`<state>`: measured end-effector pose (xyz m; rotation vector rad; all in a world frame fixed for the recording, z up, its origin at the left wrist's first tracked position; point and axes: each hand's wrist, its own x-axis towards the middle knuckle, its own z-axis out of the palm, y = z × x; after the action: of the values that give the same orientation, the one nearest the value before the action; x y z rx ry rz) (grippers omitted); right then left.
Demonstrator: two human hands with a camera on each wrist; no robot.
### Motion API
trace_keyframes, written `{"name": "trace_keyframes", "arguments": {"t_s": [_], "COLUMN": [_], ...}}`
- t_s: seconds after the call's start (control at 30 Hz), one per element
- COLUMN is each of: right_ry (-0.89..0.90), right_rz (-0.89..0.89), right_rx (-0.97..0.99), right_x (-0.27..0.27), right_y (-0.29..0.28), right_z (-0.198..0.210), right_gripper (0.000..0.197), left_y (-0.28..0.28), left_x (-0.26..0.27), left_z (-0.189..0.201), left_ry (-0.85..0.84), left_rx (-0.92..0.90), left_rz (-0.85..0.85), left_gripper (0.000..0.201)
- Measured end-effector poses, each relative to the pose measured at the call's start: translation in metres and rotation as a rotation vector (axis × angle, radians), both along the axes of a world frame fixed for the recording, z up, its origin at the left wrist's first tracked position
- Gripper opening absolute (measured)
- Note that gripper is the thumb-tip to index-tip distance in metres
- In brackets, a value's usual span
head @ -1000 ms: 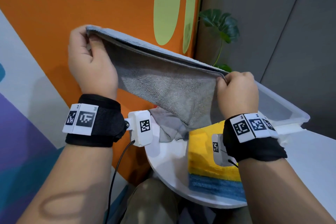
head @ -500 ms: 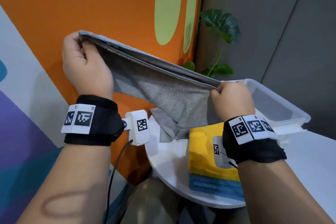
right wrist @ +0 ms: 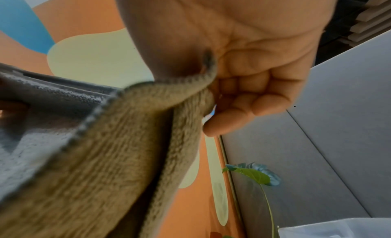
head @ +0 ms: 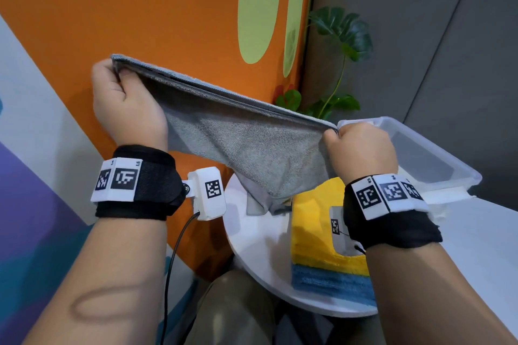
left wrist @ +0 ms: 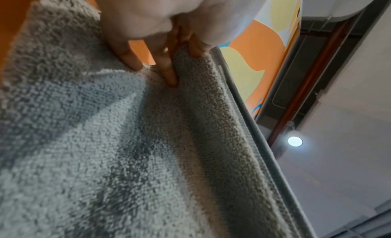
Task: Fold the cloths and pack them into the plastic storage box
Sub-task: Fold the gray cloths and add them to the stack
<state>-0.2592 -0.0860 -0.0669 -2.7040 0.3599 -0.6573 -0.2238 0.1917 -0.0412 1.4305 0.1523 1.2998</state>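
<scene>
Plainly, the fingers (left wrist: 169,71) of the left hand (head: 126,103) were curled on one top corner of the grey cloth (head: 252,145), pinching its hemmed edge; the fingers (right wrist: 249,98) of the right hand (head: 361,148) were curled tight round the opposite top corner, the cloth's edge tucked into the fist. Between the two hands the grey cloth hung doubled, its upper edge drawn taut and sloping down from the left hand to the right; its lower end sagged and touched the round white table (head: 252,238). Just beside that sagging end a yellow cloth (head: 314,218) lay folded on the table, stacked on a blue cloth (head: 328,280) whose edge showed below it; the right wrist hid part of both. Behind the right hand sat the clear plastic storage box (head: 437,154), lidless, at the far side of the table; what could be seen of its inside held no cloth, though the hand hid its near corner. A leafy green plant (head: 344,33) stood behind the box against the orange and green wall (head: 182,25).
</scene>
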Motion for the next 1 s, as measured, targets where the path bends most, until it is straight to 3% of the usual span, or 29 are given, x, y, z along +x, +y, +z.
{"name": "trace_keyframes", "arguments": {"t_s": [0.13, 0.23, 0.3, 0.37, 0.53, 0.7, 0.87, 1.0], "right_ry": [0.046, 0.085, 0.163, 0.195, 0.063, -0.1, -0.223, -0.214], "right_rz": [0.024, 0.086, 0.103, 0.082, -0.007, -0.008, 0.192, 0.377], "right_rx": [-0.007, -0.036, -0.123, -0.207, -0.031, 0.081, 0.269, 0.325], "right_x": [0.01, 0.012, 0.013, 0.015, 0.015, 0.01, 0.002, 0.001], "right_y": [-0.004, -0.005, -0.006, -0.006, -0.009, -0.007, 0.005, 0.02], "right_z": [-0.009, -0.014, -0.016, -0.016, -0.016, -0.009, -0.002, -0.002], "right_gripper": [0.037, 0.005, 0.022, 0.017, 0.039, 0.013, 0.011, 0.015], "left_y": [-0.002, 0.0, 0.001, 0.0, 0.003, 0.004, -0.015, -0.036], "left_x": [0.001, 0.0, 0.0, -0.001, -0.001, -0.001, -0.006, -0.007], "left_z": [0.001, 0.004, 0.005, 0.006, 0.002, 0.0, -0.002, -0.012], "left_ry": [-0.024, -0.043, -0.057, -0.052, -0.027, 0.056, 0.249, 0.326], "left_rx": [-0.028, -0.049, -0.048, -0.033, -0.015, -0.017, -0.022, 0.01], "left_rz": [-0.017, -0.005, 0.007, 0.009, 0.019, 0.032, -0.129, -0.328], "left_gripper": [0.015, 0.015, 0.016, 0.016, 0.012, 0.014, 0.025, 0.022]}}
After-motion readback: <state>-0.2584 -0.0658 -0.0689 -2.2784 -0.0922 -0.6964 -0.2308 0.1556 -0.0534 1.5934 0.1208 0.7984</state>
